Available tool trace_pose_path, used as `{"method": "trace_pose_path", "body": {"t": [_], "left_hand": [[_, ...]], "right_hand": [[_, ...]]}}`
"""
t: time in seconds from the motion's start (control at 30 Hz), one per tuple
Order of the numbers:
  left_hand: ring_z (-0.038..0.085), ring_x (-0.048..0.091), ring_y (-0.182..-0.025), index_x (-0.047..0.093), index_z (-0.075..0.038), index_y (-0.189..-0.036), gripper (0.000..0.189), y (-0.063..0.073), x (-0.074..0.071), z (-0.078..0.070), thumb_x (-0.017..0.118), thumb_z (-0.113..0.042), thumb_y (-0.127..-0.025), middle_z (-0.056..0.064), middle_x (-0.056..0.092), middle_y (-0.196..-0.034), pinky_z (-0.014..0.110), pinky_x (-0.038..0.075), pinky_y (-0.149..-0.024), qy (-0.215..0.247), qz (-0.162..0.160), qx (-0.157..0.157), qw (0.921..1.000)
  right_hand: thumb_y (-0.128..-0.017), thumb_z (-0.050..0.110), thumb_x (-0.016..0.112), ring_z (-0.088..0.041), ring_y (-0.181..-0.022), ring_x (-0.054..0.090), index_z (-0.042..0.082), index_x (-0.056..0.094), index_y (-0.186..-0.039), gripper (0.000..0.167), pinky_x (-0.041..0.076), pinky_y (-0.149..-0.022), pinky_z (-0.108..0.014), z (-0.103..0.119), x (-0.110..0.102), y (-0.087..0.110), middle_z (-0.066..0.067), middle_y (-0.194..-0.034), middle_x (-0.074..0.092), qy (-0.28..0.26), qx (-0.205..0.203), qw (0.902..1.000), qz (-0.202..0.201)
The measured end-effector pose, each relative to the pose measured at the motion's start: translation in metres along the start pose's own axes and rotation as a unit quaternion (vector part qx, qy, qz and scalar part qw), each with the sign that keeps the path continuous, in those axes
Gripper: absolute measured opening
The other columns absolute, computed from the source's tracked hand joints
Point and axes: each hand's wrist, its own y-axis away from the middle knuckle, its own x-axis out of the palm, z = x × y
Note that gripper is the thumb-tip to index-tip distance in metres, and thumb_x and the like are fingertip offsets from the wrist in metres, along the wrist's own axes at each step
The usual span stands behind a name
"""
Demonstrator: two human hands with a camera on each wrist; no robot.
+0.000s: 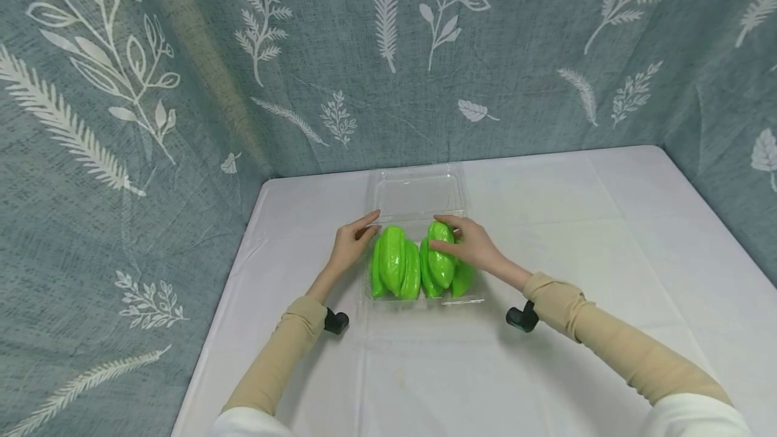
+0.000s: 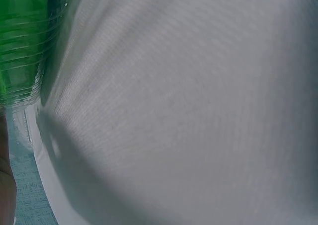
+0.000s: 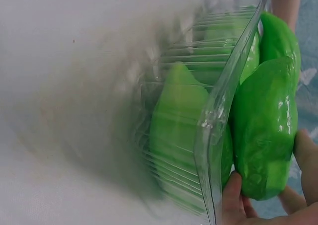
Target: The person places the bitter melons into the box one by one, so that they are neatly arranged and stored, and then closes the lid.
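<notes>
A hinged clear plastic box (image 1: 479, 298) sits on the table with several glossy green, lengthwise-ridged, fruit-like pieces (image 1: 393, 258) in it. On top at the right lies another such green piece (image 1: 441, 265); my right hand (image 1: 470, 243) holds its far end between thumb and fingers. The right wrist view shows this held piece (image 3: 263, 125) above the box rim, with fingertips (image 3: 231, 192) about its end. At the box's back left corner is my left hand (image 1: 351, 243), thumb and fingers extended apart, nothing seen between them. In the left wrist view, only a sliver of that hand shows.
The box's clear lid (image 1: 417, 193) is folded back flat toward the table's far edge. A white cloth covers the table (image 1: 425, 369). Behind and at the sides hangs a blue-green curtain (image 1: 340, 39) with white leaf prints. Black devices (image 1: 523, 317) are strapped at both wrists.
</notes>
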Motion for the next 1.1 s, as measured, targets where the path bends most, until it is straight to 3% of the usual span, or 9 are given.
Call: {"method": "trace_pose_path", "body": {"t": [0.8,1.1], "left_hand": [[0.043,0.058,-0.113,0.05,0.01,-0.129,0.038,-0.002,0.003,-0.001,0.054,0.007,-0.092,0.025,0.045,-0.139,0.038,0.052,-0.096,-0.006,-0.009,0.019,0.9998],[0.039,0.062,-0.109,0.052,0.004,-0.131,0.041,-0.008,0.011,0.032,0.059,-0.001,-0.092,0.019,0.047,-0.141,0.041,0.056,-0.089,-0.039,-0.077,0.051,0.995]], "right_hand": [[-0.09,0.024,0.066,-0.041,-0.11,0.059,0.002,0.045,-0.139,0.058,0.055,-0.089,-0.05,-0.003,-0.009,0.006,-0.027,-0.131,0.052,-0.003,-0.02,0.9994,-0.027],[-0.09,0.023,0.066,-0.041,-0.112,0.058,0.003,0.045,-0.139,0.057,0.055,-0.091,-0.049,-0.008,-0.015,0.007,-0.027,-0.131,0.052,-0.019,-0.028,0.9987,-0.037]]}}
